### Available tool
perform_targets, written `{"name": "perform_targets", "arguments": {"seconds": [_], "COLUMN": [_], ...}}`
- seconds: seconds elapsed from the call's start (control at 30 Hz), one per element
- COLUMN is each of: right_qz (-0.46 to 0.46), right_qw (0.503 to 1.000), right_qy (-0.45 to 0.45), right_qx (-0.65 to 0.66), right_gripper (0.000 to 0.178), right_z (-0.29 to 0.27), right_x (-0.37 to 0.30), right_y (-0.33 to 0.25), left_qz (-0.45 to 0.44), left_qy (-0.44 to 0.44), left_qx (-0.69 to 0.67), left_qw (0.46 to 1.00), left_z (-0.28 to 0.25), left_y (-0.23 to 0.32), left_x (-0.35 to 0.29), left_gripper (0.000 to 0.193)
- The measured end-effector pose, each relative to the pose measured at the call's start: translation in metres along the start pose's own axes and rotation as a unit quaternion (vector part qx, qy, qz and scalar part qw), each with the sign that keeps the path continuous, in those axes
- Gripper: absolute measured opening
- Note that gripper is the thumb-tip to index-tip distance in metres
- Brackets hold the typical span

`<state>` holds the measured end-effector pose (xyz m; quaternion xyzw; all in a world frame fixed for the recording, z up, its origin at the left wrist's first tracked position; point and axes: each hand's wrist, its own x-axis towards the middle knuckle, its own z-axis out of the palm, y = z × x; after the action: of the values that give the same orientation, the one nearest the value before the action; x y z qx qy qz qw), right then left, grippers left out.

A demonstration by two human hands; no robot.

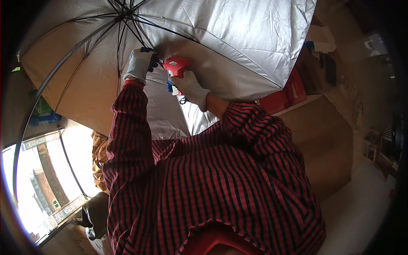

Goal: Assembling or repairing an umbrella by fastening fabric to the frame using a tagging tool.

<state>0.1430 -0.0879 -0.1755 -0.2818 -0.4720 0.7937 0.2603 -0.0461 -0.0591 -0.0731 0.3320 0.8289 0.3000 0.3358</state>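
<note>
A large open umbrella (238,25) with a silver inner side spreads before me, its black ribs meeting at a hub (124,16) at the upper left. My left hand (139,64), in a pale glove with dark fingertips, is closed around a thin black rib below the hub. In my gloved right hand (192,88) is a red pistol-shaped tool that looks like a glue gun (176,65), with blue and white parts lower down. Its nose points left, close beside my left fingers. Whether it touches the rib I cannot tell. A black cord loop hangs under the right hand.
At the right, beyond the canopy's edge, are a red box (289,93) and a brown cardboard surface (318,140). A bright window (46,178) stands at the lower left, with crumpled brown paper (100,159) beside it. The umbrella's curved shaft (55,70) crosses the left side.
</note>
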Motion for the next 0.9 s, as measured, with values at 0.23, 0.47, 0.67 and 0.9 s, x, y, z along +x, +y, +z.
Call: {"name": "perform_targets", "arguments": {"seconds": [0.23, 0.47, 0.67, 0.9], "right_qz": [0.089, 0.054, 0.101, 0.090], "right_qw": [0.994, 0.996, 0.990, 0.990], "right_qy": [-0.033, -0.072, -0.046, -0.043], "right_qx": [0.044, 0.000, 0.081, 0.097], "right_gripper": [0.019, 0.023, 0.025, 0.030], "right_z": [-0.009, -0.018, -0.019, -0.014], "right_x": [-0.022, -0.014, -0.015, -0.018], "right_y": [-0.058, -0.049, -0.048, -0.050], "left_qz": [0.002, -0.002, -0.002, 0.013], "left_qy": [-0.034, -0.042, -0.053, -0.068], "left_qx": [0.014, -0.042, 0.010, 0.015], "left_qw": [0.999, 0.998, 0.999, 0.997], "left_z": [-0.001, -0.002, -0.008, -0.010], "left_y": [0.004, 0.007, 0.007, 0.005], "left_x": [-0.004, -0.009, -0.008, -0.005], "left_gripper": [0.019, 0.019, 0.016, 0.017]}}
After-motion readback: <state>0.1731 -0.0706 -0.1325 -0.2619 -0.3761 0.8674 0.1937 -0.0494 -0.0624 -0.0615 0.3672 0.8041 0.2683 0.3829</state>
